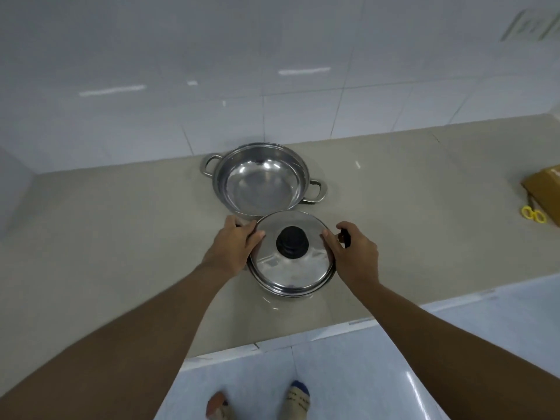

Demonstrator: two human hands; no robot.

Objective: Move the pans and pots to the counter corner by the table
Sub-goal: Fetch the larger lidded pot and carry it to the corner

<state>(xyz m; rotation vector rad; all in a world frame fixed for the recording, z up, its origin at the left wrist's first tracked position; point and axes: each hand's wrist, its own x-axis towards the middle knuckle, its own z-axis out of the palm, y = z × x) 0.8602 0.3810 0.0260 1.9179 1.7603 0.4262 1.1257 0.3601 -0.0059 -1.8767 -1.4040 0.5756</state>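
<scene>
A steel pot with a domed lid (291,268) and a black knob stands on the beige counter (121,237) near its front edge. My left hand (233,247) grips the pot's left side handle, which it hides. My right hand (351,253) grips the black right side handle. Just behind the pot, touching or nearly touching it, sits an open shallow steel pan (260,180) with two loop handles, empty inside.
A brown cardboard box (545,192) with yellow-handled scissors (533,213) lies at the counter's right edge. White tiled wall runs behind the counter; it turns a corner at the far left. Below the counter's front edge are white floor tiles and my feet.
</scene>
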